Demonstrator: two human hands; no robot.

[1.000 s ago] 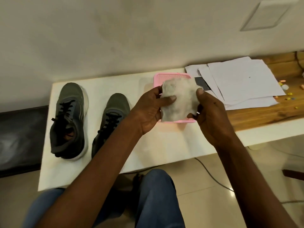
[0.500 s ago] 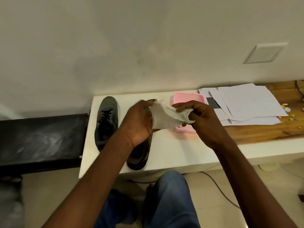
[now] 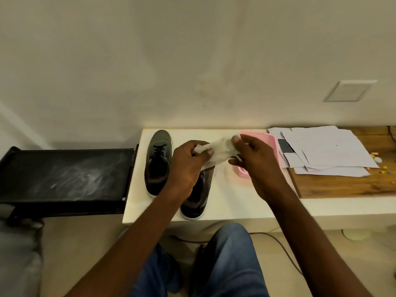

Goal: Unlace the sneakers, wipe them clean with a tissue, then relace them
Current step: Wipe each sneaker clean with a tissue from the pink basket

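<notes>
Both the left hand (image 3: 188, 161) and the right hand (image 3: 255, 161) pinch the tissue (image 3: 220, 152) in curled fingers above the counter (image 3: 231, 196), apparently folding it into a wiping pad, while the two laced sneakers (image 3: 157, 161) wait just below.

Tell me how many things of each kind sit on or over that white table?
Sneakers: 2, left sneaker and right sneaker
Tissue: 1
Pink basket: 1
Paper stack: 1
Total: 5
</notes>
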